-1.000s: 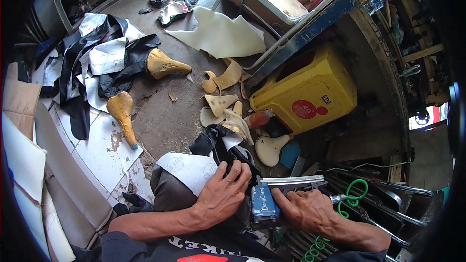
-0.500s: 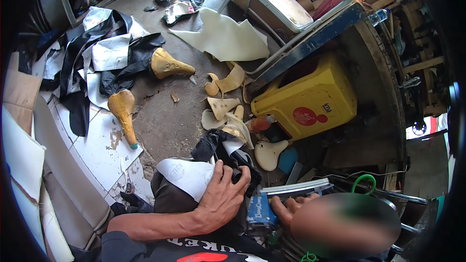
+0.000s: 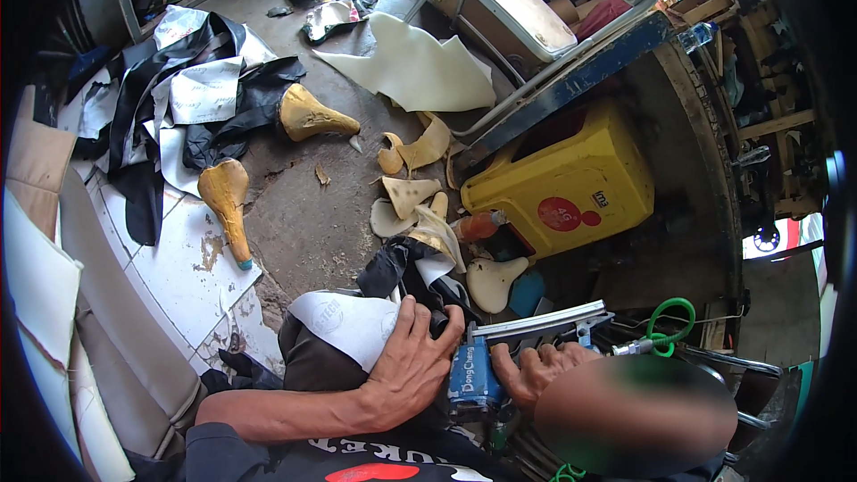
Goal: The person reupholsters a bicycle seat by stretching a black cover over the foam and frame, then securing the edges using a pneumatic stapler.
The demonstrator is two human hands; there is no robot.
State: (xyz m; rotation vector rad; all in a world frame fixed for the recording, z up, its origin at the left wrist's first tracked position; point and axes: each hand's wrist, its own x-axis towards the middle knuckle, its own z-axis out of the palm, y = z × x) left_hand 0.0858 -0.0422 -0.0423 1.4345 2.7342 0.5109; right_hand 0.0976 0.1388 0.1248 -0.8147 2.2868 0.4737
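My left hand (image 3: pixel 406 361) grips a dark cover (image 3: pixel 308 353) with a white backing (image 3: pixel 344 326), its fingers bent over the bunched black edge. The cover lies over a bulky form in my lap, and what is under it is mostly hidden. In my right hand (image 3: pixel 540 370) is a blue pneumatic staple gun (image 3: pixel 476 378), fingers wrapped round its body. Its silver magazine (image 3: pixel 540 321) points to the right, and the gun's blue end sits close beside my left fingers. A green air hose (image 3: pixel 671 308) joins it at a metal fitting. A blurred patch covers my right wrist.
Two yellowish saddle-shaped pieces (image 3: pixel 225 201) lie on the floor ahead, with foam scraps (image 3: pixel 424 145) to their right. A yellow plastic crate (image 3: pixel 571 174) lies tipped near a folding chair (image 3: pixel 518 13). Black and white fabric (image 3: pixel 201 94) is heaped at left.
The staple gun has turned and risen slightly, bringing its magazine and hose fitting more into sight. My left hand keeps its hold on the cover with little movement.
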